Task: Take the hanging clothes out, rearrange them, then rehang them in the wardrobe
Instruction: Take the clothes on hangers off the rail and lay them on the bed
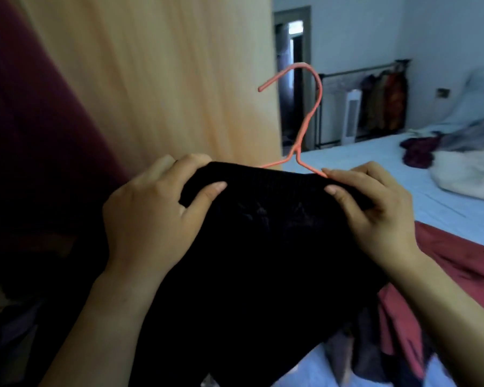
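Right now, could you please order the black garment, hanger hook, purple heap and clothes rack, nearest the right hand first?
1. black garment, pinched by the right hand
2. hanger hook, above it
3. purple heap, on the bed
4. clothes rack, far back

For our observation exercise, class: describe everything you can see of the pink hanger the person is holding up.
The hanger is thin wire with a salmon-pink coating. Its hook stands upright, open end pointing left, above a long neck that splits into two sloping arms. Both arms run under the black garment, so the lower part is hidden. The left hand and right hand grip the garment over its shoulders, the right fingertips meeting the wire.
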`<state>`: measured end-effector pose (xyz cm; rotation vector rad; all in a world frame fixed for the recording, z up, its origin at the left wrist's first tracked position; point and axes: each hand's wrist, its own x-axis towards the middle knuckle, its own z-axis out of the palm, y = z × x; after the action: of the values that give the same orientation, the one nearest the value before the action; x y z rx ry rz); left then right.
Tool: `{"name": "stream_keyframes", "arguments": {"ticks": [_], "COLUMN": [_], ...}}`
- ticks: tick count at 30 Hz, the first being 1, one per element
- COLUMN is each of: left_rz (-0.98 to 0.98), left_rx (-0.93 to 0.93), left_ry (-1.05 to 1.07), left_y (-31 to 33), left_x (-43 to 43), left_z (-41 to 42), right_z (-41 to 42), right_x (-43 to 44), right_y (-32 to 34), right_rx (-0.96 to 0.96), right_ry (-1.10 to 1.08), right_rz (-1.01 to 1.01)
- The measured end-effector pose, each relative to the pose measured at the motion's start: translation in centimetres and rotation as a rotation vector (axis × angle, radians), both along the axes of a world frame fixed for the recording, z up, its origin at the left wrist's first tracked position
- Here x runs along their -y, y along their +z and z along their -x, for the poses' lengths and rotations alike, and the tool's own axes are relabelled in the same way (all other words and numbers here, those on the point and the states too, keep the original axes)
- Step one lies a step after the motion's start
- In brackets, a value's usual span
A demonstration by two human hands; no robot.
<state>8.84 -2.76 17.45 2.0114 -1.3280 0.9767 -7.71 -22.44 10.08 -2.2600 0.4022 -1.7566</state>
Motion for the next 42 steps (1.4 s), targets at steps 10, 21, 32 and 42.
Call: {"name": "stream_keyframes", "arguments": {"ticks": [10, 21, 32, 42], "left_rz": [-0.156, -0.159, -0.252, -0.339], "left_rx": [-0.204, -0.591, -0.83, -0.959], "left_ry": [-0.36, -0.563, -0.454, -0.251], "left_y": [-8.0, -16.5, -21.3, -23.7], "left_x": [16.9, 32.4, 50.2, 62.7], "left_z": [17.1, 28.9, 25.1, 18.6], "right_z": [22.4, 37.1, 32.3, 23.5], "right_x": [10.2, 22.8, 42.3, 58.8], "right_y": [-8.6, -10.6, -14.1, -18.1], "right_rx": [-0.091, -0.233, -0.345, -0.432], "right_ry": [-0.257, -0.434, -0.361, -0.142], "right_rz": [-0.158, -0.129, -0.222, -0.416]}}
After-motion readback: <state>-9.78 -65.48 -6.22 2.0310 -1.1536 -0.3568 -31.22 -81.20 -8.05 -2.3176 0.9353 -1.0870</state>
